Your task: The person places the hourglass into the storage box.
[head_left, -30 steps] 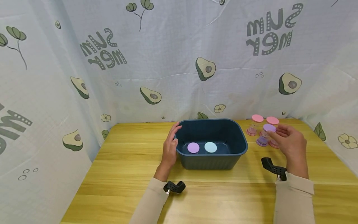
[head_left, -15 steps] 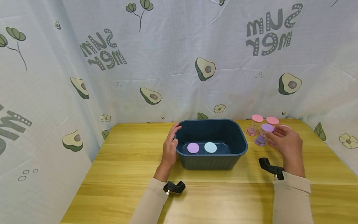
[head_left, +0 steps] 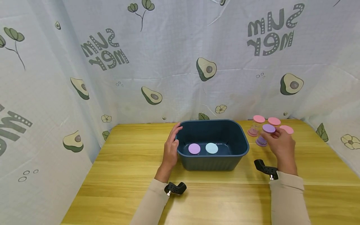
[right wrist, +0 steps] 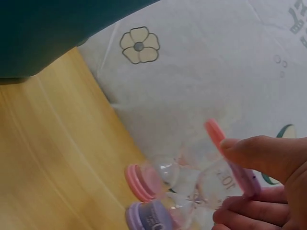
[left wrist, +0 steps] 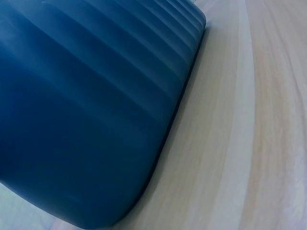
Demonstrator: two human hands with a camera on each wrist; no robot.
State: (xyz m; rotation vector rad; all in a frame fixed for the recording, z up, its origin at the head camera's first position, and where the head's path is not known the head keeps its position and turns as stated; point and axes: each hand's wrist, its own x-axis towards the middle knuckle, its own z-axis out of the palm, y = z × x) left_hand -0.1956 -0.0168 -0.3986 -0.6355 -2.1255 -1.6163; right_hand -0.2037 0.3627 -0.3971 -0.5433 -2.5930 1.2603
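Note:
My right hand [head_left: 282,148] pinches a purple-capped sand timer [head_left: 268,128] near its top, thumb on the near side. The timer is upright; I cannot tell whether its base touches the table. In the right wrist view the thumb lies over the purple cap [right wrist: 247,179], and several fingers show below it. Pink-capped sand timers [head_left: 259,119] stand close around. My left hand [head_left: 171,148] rests against the left wall of a dark blue plastic bin [head_left: 213,164], fingers at its rim. Inside the bin are a purple-capped item [head_left: 194,148] and a light-blue-capped item [head_left: 212,148].
A wooden table [head_left: 126,175] carries everything. White printed cloth [head_left: 174,62] hangs behind it and at both sides. In the left wrist view, the ribbed bin wall [left wrist: 105,96] fills the left part, with wood beside it.
My right hand has moved left around the purple sand timer, which has shifted slightly left. A pink cap behind the hand has come into view. My left hand and the bin have stayed put.

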